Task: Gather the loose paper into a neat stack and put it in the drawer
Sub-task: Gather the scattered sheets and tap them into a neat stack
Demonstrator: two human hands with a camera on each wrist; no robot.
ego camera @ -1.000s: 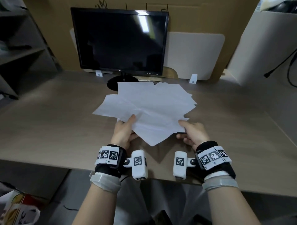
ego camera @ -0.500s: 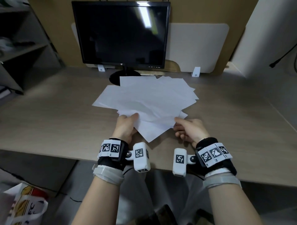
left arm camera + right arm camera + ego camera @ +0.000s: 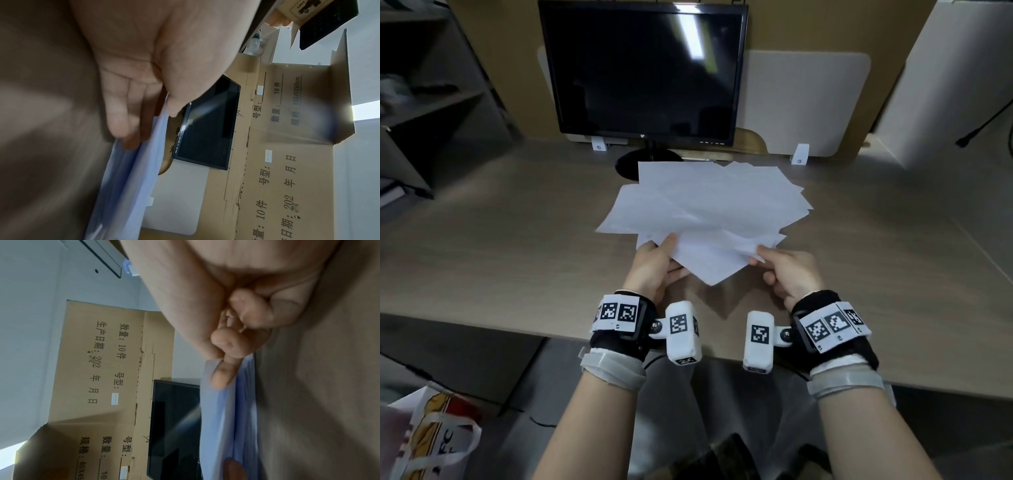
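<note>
I have both hands on the near edge of the paper [image 3: 709, 212], which lies fanned out on the bench [image 3: 500, 246] in front of the monitor [image 3: 643, 72]. My left hand [image 3: 654, 270] holds the near-left side of the pile, thumb on top and fingers [image 3: 123, 113] slid underneath, as the left wrist view shows. My right hand [image 3: 789, 274] pinches the near-right side, thumb over the top sheets and the other fingers [image 3: 224, 374] curled beneath the edge. Neither hand is idle or spread wide; each is closed on the sheets.

The pile spreads away from me, toward the monitor stand, wider across than deep, with corners sticking out at different angles along the far and right edges. One corner points back toward me, between my two hands. Both hands sit about equally close to the pile, one on either flank of that corner, so the squaring-up falls to both together.

I judge the gathering only partly done: the sheets overlap but are far from aligned. The next move, as I read it, calls for drawing the far sheets in toward me and tapping the edges level. I cannot see a drawer in any view, so I cannot say which way the stack must travel afterward.
</note>
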